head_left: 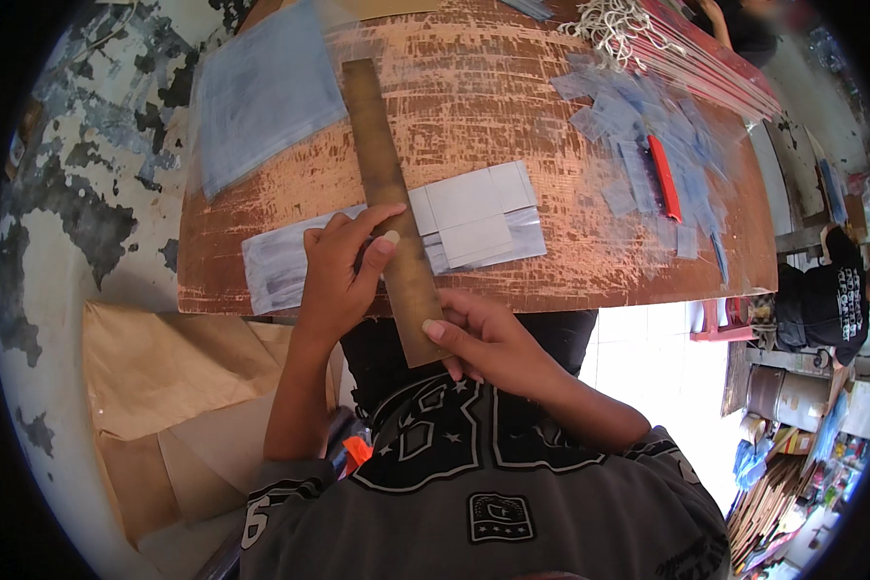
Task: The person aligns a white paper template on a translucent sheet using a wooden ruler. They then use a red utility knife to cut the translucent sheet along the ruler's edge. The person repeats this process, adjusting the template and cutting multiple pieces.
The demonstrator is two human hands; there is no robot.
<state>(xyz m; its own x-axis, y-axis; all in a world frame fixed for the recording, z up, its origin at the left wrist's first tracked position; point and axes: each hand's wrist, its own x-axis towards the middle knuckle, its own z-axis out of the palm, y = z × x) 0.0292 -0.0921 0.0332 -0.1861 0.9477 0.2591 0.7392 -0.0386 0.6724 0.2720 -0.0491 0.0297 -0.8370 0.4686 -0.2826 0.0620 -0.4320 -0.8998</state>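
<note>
Head view: the flat brown strip runs lengthwise over the worktop, its near end projecting past the front edge toward the person's body. The fingers of the right hand grasp this near end, thumb on the upper face, the other fingers at the right edge and partly hidden below. The left hand is positioned at the strip's left edge, farther along; its index finger and thumb extend over the upper face. Whether the left fingers clamp the strip or only rest on it cannot be determined. The strip crosses the grey film piece. The white cut card lies on that film, immediately right of the strip. A red cutter lies farther right, on clear plastic scraps.
</note>
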